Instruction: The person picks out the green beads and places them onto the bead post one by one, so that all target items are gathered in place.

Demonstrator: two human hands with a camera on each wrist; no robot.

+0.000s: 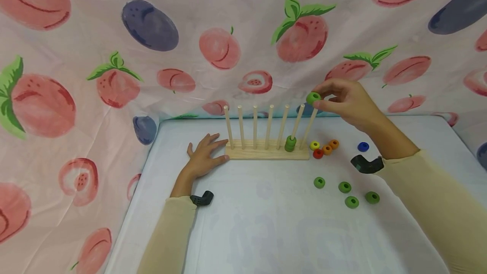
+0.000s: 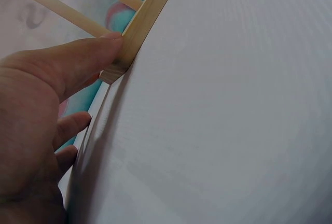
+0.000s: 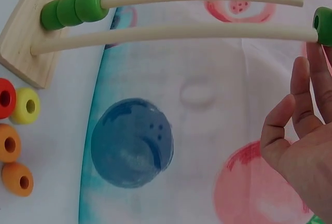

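A light wooden stand [image 1: 266, 152] carries a row of several upright pegs. Three green beads [image 3: 74, 9] are stacked at the bottom of the second peg from the right. My right hand [image 1: 351, 102] pinches another green bead [image 1: 313, 98] at the tip of the rightmost peg [image 3: 176, 35]; whether the peg has entered its hole cannot be told. At the stand's left end, my left hand [image 1: 205, 155] lies with fingers spread. Its thumb [image 2: 91, 60] touches the base, and the index fingertip reaches the back left corner in the head view.
Right of the stand lie a yellow bead [image 1: 314, 145], a red bead [image 1: 318, 154], two orange beads [image 1: 327, 150] and a blue bead [image 1: 363, 146]. Nearer the front are several loose green beads [image 1: 351, 202]. A fruit-patterned cloth [image 1: 175, 54] hangs behind the white table [image 1: 243, 223].
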